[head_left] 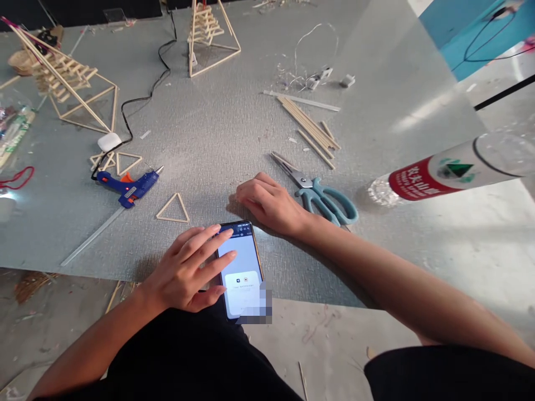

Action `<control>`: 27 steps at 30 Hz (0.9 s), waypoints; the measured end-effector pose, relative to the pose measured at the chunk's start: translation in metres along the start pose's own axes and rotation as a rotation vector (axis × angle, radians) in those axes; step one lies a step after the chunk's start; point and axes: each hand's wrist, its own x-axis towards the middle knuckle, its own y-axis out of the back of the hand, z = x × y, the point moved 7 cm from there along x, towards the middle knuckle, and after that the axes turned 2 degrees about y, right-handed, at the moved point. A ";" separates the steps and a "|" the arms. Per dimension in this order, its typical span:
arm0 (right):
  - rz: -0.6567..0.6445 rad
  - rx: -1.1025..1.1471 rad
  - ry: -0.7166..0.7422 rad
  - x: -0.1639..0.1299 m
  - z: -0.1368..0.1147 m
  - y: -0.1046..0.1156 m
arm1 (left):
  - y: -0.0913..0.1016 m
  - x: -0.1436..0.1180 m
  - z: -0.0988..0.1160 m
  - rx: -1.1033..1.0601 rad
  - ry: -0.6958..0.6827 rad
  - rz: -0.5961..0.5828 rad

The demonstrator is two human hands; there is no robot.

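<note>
A smartphone (240, 259) with a lit screen lies at the table's near edge, its lower end reaching past it. Over its upper left side my left hand (194, 267) is spread, fingers apart across the screen. My right hand (271, 206) rests on the table just above and right of the phone, fingers curled under; whether anything is inside them is hidden. Right beside that hand lie blue-handled scissors (320, 197), blades pointing up and left. To the left are a small stick triangle (174, 209) and a blue glue gun (129, 186) with a clear glue stick in its back.
Two stick frames with swing-like slats (69, 69) (207, 30) stand at the back left. Loose sticks (309, 122), a glue stick (303, 101) and tangled wire lights (298, 78) lie beyond the scissors. A large water bottle (438, 172) is at right. A black cord (156, 83) crosses the left side.
</note>
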 end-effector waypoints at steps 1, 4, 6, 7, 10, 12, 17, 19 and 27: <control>0.007 0.005 0.005 -0.001 0.000 0.001 | -0.001 0.001 -0.001 0.002 0.010 -0.011; -0.012 -0.010 0.028 -0.003 -0.003 0.000 | -0.004 0.002 -0.001 0.003 0.031 -0.026; -0.026 -0.040 0.038 -0.003 -0.004 -0.001 | -0.005 0.002 0.001 0.018 0.022 -0.027; -0.030 -0.056 0.046 -0.004 -0.004 -0.001 | -0.006 0.002 0.001 0.032 0.019 -0.025; -0.024 -0.100 0.104 -0.004 -0.009 -0.001 | -0.004 0.003 0.000 0.089 0.008 0.024; -0.018 -0.127 0.152 -0.004 -0.012 0.000 | 0.001 0.003 0.003 0.115 -0.008 0.074; 0.018 -0.176 0.227 -0.004 -0.021 0.003 | 0.004 -0.006 0.030 0.071 0.104 0.110; 0.039 -0.204 0.265 -0.004 -0.030 0.008 | -0.003 -0.013 0.048 -0.004 0.158 0.120; 0.123 -0.189 0.175 -0.027 -0.109 0.070 | -0.021 -0.030 0.053 -0.106 0.292 0.288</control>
